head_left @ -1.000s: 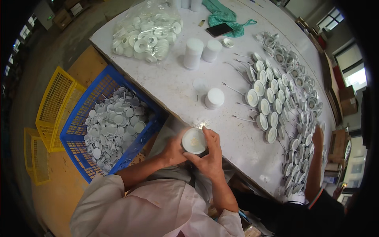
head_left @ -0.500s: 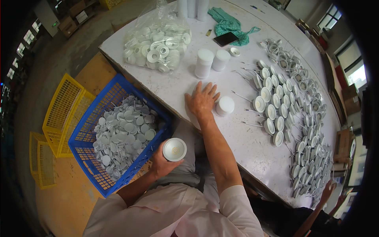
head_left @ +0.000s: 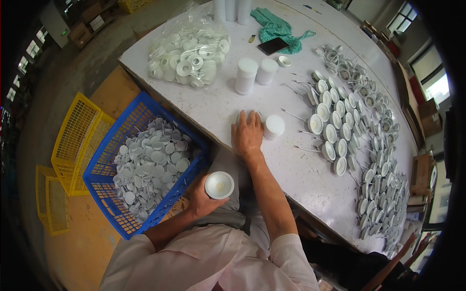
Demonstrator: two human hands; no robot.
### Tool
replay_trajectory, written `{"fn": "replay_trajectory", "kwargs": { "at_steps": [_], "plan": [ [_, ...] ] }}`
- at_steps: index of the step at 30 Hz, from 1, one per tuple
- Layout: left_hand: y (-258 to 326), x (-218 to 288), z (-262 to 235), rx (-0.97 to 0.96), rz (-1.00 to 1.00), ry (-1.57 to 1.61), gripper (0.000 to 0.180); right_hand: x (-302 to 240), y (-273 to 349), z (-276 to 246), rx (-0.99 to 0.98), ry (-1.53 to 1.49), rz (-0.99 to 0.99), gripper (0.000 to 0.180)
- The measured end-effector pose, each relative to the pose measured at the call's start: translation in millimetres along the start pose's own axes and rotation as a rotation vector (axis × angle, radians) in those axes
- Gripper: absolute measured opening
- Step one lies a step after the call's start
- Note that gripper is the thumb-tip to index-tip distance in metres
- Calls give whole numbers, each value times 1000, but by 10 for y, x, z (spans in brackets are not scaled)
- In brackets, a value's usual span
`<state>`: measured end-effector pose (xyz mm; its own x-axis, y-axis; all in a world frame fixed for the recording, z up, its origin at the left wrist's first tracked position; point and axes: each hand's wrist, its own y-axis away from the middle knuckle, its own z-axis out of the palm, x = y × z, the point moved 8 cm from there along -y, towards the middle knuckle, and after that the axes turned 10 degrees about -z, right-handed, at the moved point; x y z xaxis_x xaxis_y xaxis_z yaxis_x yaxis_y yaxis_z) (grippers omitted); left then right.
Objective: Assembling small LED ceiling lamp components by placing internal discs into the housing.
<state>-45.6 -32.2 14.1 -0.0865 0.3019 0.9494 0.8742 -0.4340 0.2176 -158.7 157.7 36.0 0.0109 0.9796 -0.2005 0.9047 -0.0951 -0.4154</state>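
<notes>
My left hand (head_left: 200,201) is closed around a white round downlight (head_left: 219,186), its open face up and small yellowish LED dots in the middle. It is held above my lap, just right of the blue basket. On the white table, my right hand (head_left: 248,137) lies palm down with its fingers stretched out. Close by its right side stands a short stack of white discs (head_left: 274,125). Beyond the fingers are two more white disc stacks, a taller one (head_left: 246,76) and a shorter one (head_left: 267,72).
The blue basket (head_left: 114,138) at my left holds many small white lamp parts. Yellow crates (head_left: 73,145) stand beside it. A plastic bag of white rings (head_left: 191,56), a phone (head_left: 273,46) and green cloth (head_left: 274,24) lie farther back. Rows of wired downlights (head_left: 335,119) cover the table's right.
My right hand's fingers have drawn closer together, and it still rests on the table beside the short stack. My left hand keeps hold of the downlight, slightly shifted in view.
</notes>
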Motion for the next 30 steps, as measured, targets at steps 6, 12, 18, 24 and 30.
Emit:
{"fn": "replay_trajectory", "kwargs": {
  "at_steps": [6,12,18,24,30],
  "plan": [
    [32,26,78,9,-4,1,76,112,-192,186,-99,-23,-48,30],
    [73,129,114,4,8,-37,78,96,-282,242,-248,153,-112,23],
    [94,174,77,38,16,-76,78,47,-408,94,-314,35,-233,23],
    [42,256,172,-14,-30,32,68,273,-227,-445,96,-326,-90,40],
    [-156,267,306,-84,-38,63,69,531,568,-440,326,-1728,820,39]
  ]
}}
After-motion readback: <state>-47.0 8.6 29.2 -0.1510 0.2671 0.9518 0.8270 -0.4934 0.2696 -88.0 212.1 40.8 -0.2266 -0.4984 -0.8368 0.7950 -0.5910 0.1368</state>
